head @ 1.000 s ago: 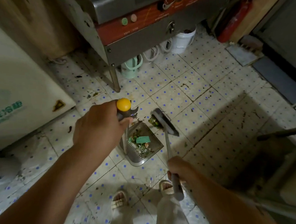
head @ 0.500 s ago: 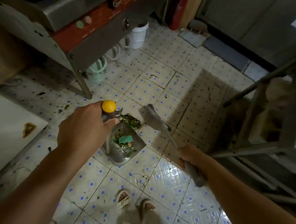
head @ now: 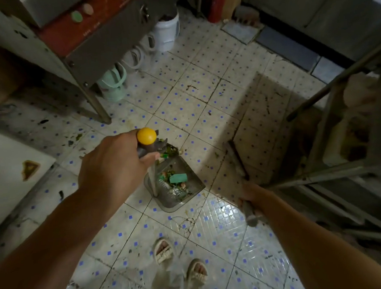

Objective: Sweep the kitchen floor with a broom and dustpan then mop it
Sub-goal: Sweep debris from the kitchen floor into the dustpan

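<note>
Both grips closed: left hand [head: 111,166] round dustpan handle [head: 151,168], right hand [head: 255,196] round broom [head: 241,163].

The floor [head: 205,103] is off-white tile dotted with small blue squares and flecked with dark stains. A yellow ball [head: 146,135] caps the dark grey dustpan handle [head: 151,147] near the centre. The grey dustpan [head: 177,202] holds green and orange scraps and a teal-green piece [head: 178,178]. Far left, a red panel [head: 86,26] carries one green and one pink button. Below it stand a mint-green cup [head: 113,86] and a white bucket [head: 167,33]. The near sandals [head: 163,249] are beige.
</note>
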`<state>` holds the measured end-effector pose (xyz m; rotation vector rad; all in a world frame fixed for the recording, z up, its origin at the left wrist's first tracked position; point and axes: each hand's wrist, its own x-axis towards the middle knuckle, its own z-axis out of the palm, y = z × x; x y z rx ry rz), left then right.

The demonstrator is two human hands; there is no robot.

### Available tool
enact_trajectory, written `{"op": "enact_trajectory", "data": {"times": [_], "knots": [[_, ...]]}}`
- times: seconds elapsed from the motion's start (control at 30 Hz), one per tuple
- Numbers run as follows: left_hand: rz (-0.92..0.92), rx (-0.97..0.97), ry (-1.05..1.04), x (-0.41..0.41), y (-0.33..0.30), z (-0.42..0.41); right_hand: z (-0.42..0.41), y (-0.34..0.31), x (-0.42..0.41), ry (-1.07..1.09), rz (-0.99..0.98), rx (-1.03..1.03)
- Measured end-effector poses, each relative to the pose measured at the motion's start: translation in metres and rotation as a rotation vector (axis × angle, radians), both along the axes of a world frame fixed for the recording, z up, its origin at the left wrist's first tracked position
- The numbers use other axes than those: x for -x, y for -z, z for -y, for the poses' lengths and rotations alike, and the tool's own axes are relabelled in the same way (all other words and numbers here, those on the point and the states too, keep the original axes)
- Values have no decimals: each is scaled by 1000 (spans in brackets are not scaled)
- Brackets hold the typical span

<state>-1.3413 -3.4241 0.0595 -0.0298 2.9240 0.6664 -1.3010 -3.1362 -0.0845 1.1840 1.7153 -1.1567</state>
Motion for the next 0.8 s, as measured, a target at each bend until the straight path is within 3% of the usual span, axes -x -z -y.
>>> {"op": "enact_trajectory", "data": {"times": [0.17, 0.37, 0.53, 0.8], "knots": [[-1, 8, -17, -12, -7, -9, 57, -10, -16, 86, 33, 195], [60, -52, -44, -31, -20, -18, 60, -43, -21, 174, 55, 346], [51, -48, -32, -56, -32, -31, 53, -62, -58, 256, 16, 318], [-4, 76, -45, -94, -38, -45, -3, -62, -109, 253, 19, 103]]}}
